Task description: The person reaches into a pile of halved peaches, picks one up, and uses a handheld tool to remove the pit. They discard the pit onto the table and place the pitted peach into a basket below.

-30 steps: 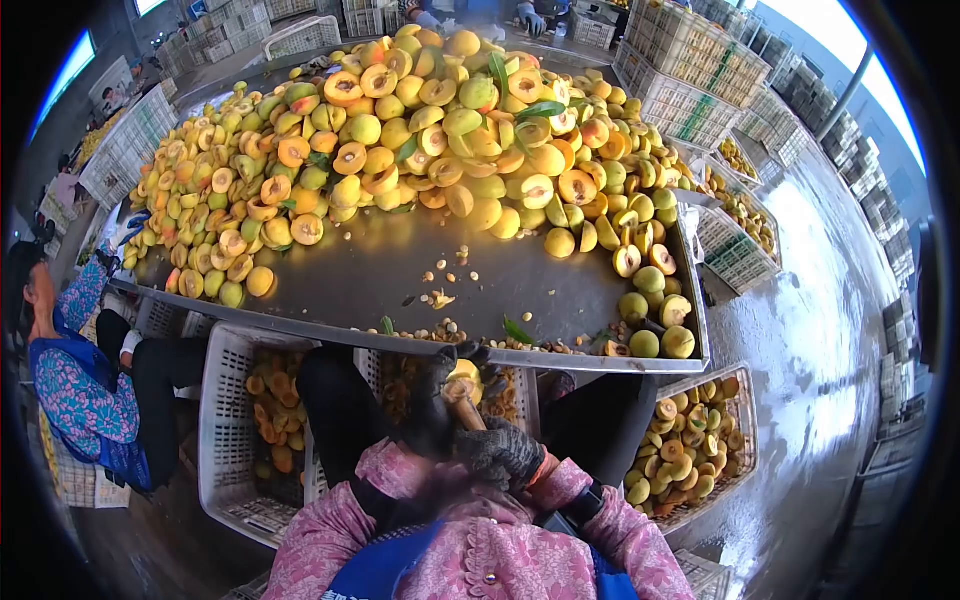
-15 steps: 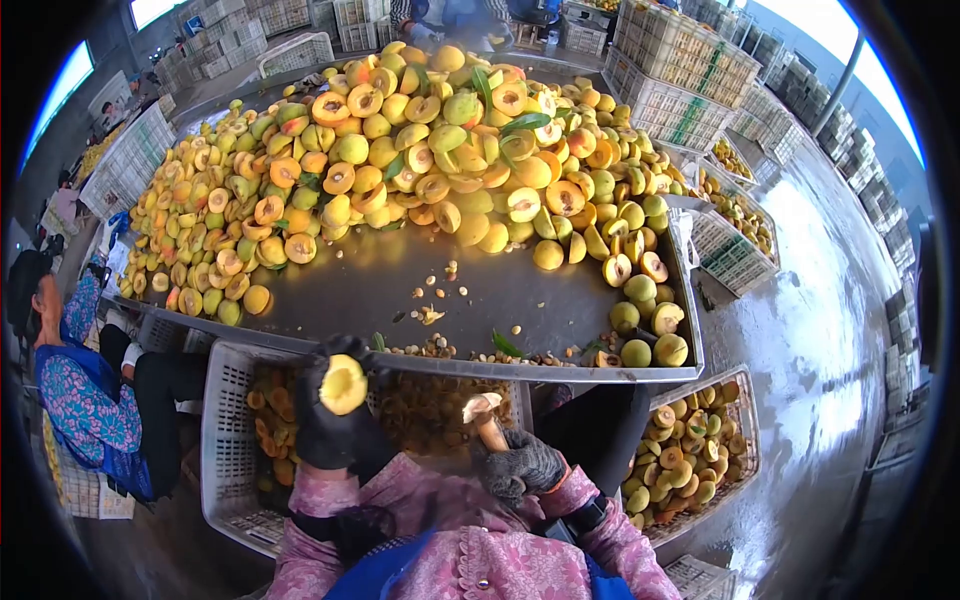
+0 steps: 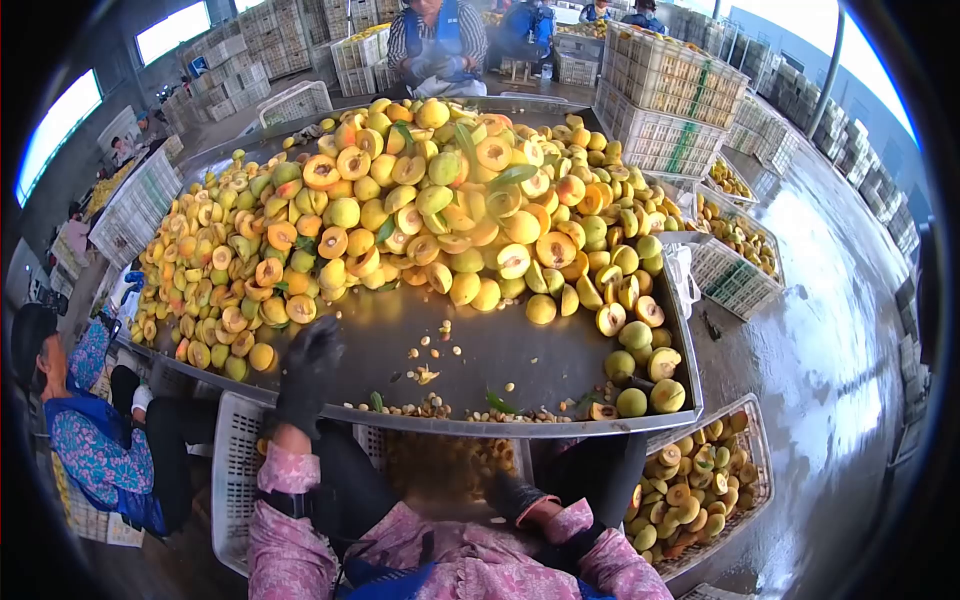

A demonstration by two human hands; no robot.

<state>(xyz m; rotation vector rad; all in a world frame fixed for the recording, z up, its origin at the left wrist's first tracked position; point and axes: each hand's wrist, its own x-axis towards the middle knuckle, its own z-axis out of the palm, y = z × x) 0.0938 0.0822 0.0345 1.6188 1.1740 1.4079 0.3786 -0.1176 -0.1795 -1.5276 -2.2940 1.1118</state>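
Observation:
My left hand [image 3: 308, 368], in a dark glove, reaches over the front edge of a metal table [image 3: 390, 330]. Its fingers are smeared by motion, so their grip is unclear; halved yellow peaches [image 3: 262, 357] lie just to its left. Low in front of my lap is my right hand [image 3: 514, 496], also gloved and blurred. Its fingers hardly show, and I cannot make out any tool in it. Beneath it stands a crate [image 3: 234, 480] under the table, with peach pieces [image 3: 450, 462] inside. A large heap of peach halves [image 3: 420, 200] covers the back of the table.
Peach stones [image 3: 430, 407] and leaves lie along the table's front lip. A crate of peaches [image 3: 690, 490] stands on the floor to my right, and more crates [image 3: 670, 90] are stacked behind. One co-worker [image 3: 100, 430] sits at left; another [image 3: 440, 45] is across the table.
My left hand has moved up and left to the table edge; the peach half it held no longer shows. My right hand has lowered slightly, and its wooden-handled tool is out of sight. The view has tilted up.

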